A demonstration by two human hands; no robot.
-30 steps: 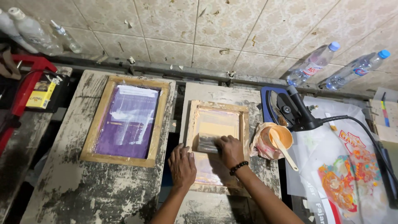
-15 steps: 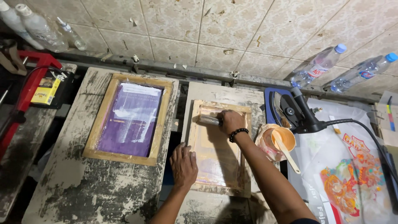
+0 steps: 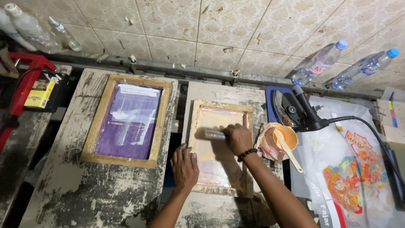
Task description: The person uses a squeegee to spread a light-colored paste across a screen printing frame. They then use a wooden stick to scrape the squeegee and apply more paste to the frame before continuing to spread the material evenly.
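Note:
A small wooden printing frame (image 3: 198, 122) with a pale orange mesh lies on the middle board. My right hand (image 3: 238, 138) grips a squeegee (image 3: 213, 134) and presses it on the mesh near the frame's middle. A black bead bracelet sits on that wrist. My left hand (image 3: 184, 166) rests flat on the frame's near left corner, fingers together, holding it down.
A larger wooden frame with purple mesh (image 3: 128, 120) lies on the left board. An orange ink cup with a spatula (image 3: 283, 141) stands right of the small frame. A black iron (image 3: 295, 109), printed sheets (image 3: 352, 181) and two plastic bottles (image 3: 320, 63) are at the right.
My right hand pushed the squeegee from the frame's middle to its far end, then drew it back toward me to the middle. My left hand stayed on the frame.

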